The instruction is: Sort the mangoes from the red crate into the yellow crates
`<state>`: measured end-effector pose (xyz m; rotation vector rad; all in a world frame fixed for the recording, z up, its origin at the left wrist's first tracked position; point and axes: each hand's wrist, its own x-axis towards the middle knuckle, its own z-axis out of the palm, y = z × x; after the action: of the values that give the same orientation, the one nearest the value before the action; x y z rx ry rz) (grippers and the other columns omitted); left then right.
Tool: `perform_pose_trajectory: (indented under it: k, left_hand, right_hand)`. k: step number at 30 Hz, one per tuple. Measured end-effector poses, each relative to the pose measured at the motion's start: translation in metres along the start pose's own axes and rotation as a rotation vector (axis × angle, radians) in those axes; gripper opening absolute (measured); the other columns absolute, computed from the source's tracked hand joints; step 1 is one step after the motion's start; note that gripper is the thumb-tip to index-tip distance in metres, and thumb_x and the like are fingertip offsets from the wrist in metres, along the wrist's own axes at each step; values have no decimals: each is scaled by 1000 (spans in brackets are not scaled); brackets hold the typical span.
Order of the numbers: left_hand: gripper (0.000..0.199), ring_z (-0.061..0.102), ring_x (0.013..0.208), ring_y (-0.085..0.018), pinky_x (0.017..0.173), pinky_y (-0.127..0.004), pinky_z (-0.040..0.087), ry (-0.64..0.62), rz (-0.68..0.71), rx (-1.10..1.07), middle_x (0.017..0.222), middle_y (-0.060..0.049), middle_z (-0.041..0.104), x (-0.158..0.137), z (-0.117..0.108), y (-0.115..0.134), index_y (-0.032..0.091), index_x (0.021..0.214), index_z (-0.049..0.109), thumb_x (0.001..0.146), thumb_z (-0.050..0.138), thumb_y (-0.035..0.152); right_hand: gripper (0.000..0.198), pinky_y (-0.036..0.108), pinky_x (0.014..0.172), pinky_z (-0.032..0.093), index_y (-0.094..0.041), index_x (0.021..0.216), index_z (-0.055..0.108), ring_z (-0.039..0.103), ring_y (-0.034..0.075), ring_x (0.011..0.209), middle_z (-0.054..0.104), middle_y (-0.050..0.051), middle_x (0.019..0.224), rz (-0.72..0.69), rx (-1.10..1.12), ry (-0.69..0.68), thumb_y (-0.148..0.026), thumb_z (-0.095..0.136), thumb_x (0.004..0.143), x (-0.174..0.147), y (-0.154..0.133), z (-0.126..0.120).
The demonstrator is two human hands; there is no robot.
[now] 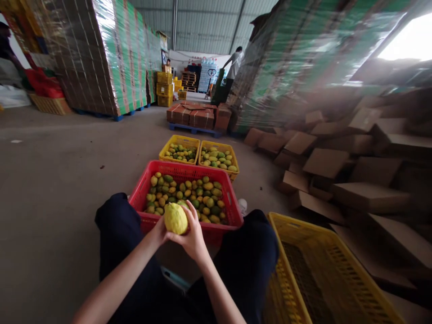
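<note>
A large yellow fruit point(176, 219) with lumpy, ridged skin, lemon-like in look, is held between my two hands above the near edge of a red crate point(135, 198). My left hand point(159, 231) closes on its left and lower side, with most of its fingers hidden. On the right, my right hand point(193, 236) curls round it, thumb below and fingers behind. Just behind its top shows a greenish fruit point(183, 203); I cannot tell whether it is held too. Many small yellow and green fruits point(189, 191) fill the red crate between my knees.
Two yellow crates point(199, 155) of fruit stand beyond the red one. An empty-looking yellow crate point(303, 220) is at my right knee, beside heaped cardboard boxes point(327, 162). Wrapped pallet stacks point(124, 58) rise on both sides. A person point(235, 63) stands farther back.
</note>
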<state>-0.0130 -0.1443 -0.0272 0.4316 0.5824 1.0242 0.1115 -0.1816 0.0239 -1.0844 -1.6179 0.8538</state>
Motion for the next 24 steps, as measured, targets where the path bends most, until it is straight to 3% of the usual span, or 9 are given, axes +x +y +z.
perform_pose_trajectory:
  k: [3, 6, 10, 13, 15, 19, 24]
  left_hand:
    - [14, 65, 91, -23, 80, -30, 51, 49, 51, 31, 81, -3, 69, 7, 9, 12, 18, 85, 67, 79, 65, 30]
    - [21, 66, 91, -23, 81, -32, 50, 52, 6, 60, 84, -7, 70, 24, 12, 21, 15, 92, 66, 80, 65, 33]
    - [37, 67, 85, -21, 70, -28, 51, 79, -98, 50, 84, -5, 71, 60, 4, 32, 18, 104, 63, 82, 58, 47]
    - [40, 67, 69, -19, 54, -23, 46, 24, -133, 62, 76, -4, 70, 86, 4, 50, 18, 103, 61, 83, 53, 51]
    - [43, 65, 57, -17, 43, -21, 39, -79, -178, 126, 72, -5, 69, 102, 11, 67, 16, 101, 61, 82, 52, 54]
    - [38, 63, 49, -16, 38, -19, 36, -209, -184, 299, 70, -7, 67, 132, 27, 96, 12, 98, 58, 79, 58, 45]
    - [32, 67, 70, -17, 60, -28, 53, -98, 6, 337, 89, -5, 66, 155, 20, 93, 18, 100, 56, 73, 71, 25]
  right_hand:
    - [86, 48, 105, 37, -24, 126, 51, 39, 33, 132, 39, 15, 144, 34, 329, -44, -55, 81, 52, 6, 11, -6]
    - [85, 47, 101, 42, -25, 126, 50, 50, 31, 123, 51, 13, 135, 201, 553, -29, -53, 81, 52, 14, 30, -11]
    - [64, 40, 77, 54, -24, 114, 56, 65, 27, 96, 66, 10, 111, 456, 665, 82, -55, 72, 60, 41, 56, -22]
    - [47, 31, 55, 50, -23, 99, 59, 63, 22, 71, 68, 6, 87, 608, 711, 94, -55, 63, 66, 77, 64, -37]
    - [39, 27, 51, 46, -22, 93, 60, 61, 19, 68, 67, 4, 83, 666, 751, 84, -51, 62, 66, 104, 64, -49]
    - [33, 27, 55, 47, -21, 88, 60, 60, 18, 68, 66, 5, 82, 665, 839, 72, -49, 55, 70, 150, 65, -73]
    - [34, 33, 63, 51, -23, 92, 53, 62, 21, 76, 65, 5, 90, 523, 714, 92, -47, 55, 68, 162, 85, -85]
